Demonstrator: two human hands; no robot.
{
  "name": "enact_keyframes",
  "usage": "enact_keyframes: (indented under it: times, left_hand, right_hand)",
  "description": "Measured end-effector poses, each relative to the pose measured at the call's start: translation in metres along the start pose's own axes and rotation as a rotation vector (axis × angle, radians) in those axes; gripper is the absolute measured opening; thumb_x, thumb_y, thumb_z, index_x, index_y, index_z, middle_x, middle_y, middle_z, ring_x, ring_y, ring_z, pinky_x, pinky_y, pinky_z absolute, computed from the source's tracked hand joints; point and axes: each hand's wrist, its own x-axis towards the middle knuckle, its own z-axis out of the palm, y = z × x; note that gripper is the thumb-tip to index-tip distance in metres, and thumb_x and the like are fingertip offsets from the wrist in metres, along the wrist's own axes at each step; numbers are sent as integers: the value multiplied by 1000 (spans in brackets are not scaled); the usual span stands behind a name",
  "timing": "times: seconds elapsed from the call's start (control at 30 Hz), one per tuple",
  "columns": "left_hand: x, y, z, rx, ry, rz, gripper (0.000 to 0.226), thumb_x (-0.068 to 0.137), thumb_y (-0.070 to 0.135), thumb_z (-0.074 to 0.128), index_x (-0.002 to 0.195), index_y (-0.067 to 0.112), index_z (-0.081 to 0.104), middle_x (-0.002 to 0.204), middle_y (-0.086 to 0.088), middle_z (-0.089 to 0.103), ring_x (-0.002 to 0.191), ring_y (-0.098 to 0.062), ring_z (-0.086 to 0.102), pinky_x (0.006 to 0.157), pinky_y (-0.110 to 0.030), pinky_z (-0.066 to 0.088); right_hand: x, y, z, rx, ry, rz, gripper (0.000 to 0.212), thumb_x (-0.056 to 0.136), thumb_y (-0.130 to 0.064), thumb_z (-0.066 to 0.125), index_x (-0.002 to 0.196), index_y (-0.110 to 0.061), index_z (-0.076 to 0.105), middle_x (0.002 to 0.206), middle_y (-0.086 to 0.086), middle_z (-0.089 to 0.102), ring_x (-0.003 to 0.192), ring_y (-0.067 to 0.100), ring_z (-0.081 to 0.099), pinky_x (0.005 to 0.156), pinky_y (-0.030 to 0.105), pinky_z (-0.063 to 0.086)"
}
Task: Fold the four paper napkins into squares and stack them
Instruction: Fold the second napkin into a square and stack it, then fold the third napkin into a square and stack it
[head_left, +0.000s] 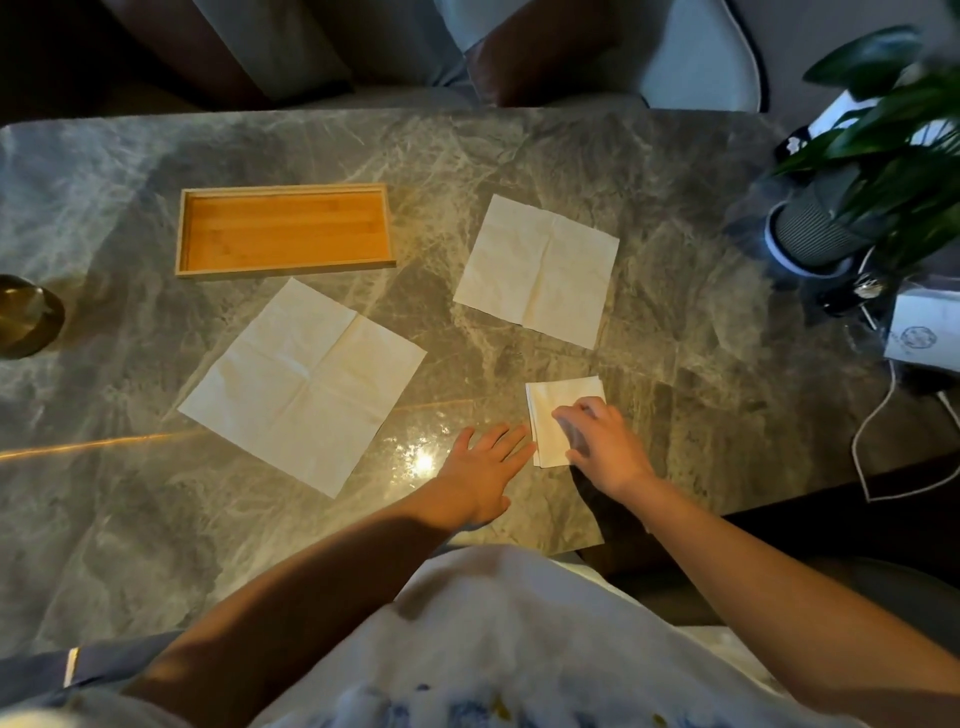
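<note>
Pressing hand: right hand (597, 441) lay curled on the small folded paper square (558, 410).
Left hand (485, 467): open, flat on the glossy marble desk (675, 389).
Unfolded napkins: two creased sheets (304, 384) (537, 270).

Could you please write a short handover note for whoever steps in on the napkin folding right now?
Right hand: resting on the folded pile, pressing it down; not gripping.
Left hand: open, flat on the marble table, fingertips at the pile's left edge.
Things: the pile lies near the front edge and shows layered edges; how many napkins it holds cannot be told. Two napkins lie unfolded: the left napkin and the far napkin. The wooden tray holds nothing.
Done: at least one napkin folded.
Left: fold both open napkins and stack them on the pile.
</note>
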Motion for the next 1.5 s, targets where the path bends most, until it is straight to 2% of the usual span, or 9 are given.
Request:
enact_keyframes:
  times: [0.2,0.37,0.6,0.7,0.87,1.0,1.13,1.27,1.5]
  left_hand:
    - [-5,-9,2,-140,78,46,70,91,38,45,150,23,10,161,0,1,147,-20,1,117,-48,4]
    - [-42,-43,4,-378,254,16,54,87,26,49,139,19,40,148,-3,41,136,-22,37,112,-38,31]
    - [-126,-126,12,-697,687,-443,37,87,8,52,123,6,58,127,-18,59,110,-40,59,95,-45,45]
    - [-155,-166,21,-520,550,-674,52,88,22,56,138,11,41,147,-13,40,134,-32,39,109,-48,31]
    - [-178,-172,33,-371,246,-777,70,86,39,56,144,19,24,149,-5,30,132,-31,35,109,-48,27]
    - [-176,-151,30,-250,252,-727,58,85,41,54,137,21,39,130,-4,45,120,-27,43,106,-44,26]
    - [-171,-134,28,-157,262,-635,36,88,43,49,118,27,60,115,1,54,117,-22,44,110,-43,16]
    - [-173,-129,35,-207,312,-493,30,86,44,54,113,33,62,130,1,46,128,-22,37,113,-42,13]
    - [-172,-123,53,-298,134,-462,114,59,78,58,147,34,3,160,8,0,147,-13,1,116,-55,-9]
  right_hand:
    - [-1,2,4,18,7,13,49,81,-11,68,125,-29,53,128,0,44,118,22,39,92,39,48]
    - [-12,-8,15,-14,174,51,48,82,-12,63,126,-28,52,126,3,52,116,25,46,99,42,38]
    - [-4,-101,29,222,154,-224,46,86,-5,56,130,-17,52,129,5,56,118,24,49,95,37,43]
    - [2,-153,42,222,-25,-455,51,86,-8,55,135,-18,49,140,5,50,129,25,43,105,40,39]
    - [20,-196,66,-19,-305,-614,69,91,-34,55,149,-26,20,161,-1,16,147,17,13,114,41,23]
    - [26,-177,68,-148,-244,-574,71,90,-42,54,149,-29,17,159,-4,19,147,17,14,115,46,19]
    - [28,-147,61,-194,-86,-578,50,86,-37,60,133,-28,43,145,-6,36,136,16,33,107,42,28]
    - [26,-123,48,-130,25,-549,24,85,-20,62,108,-26,62,128,-6,53,121,15,50,98,32,31]
    - [22,-115,34,26,53,-499,12,91,-16,56,95,-25,62,101,-12,66,100,12,60,90,30,34]
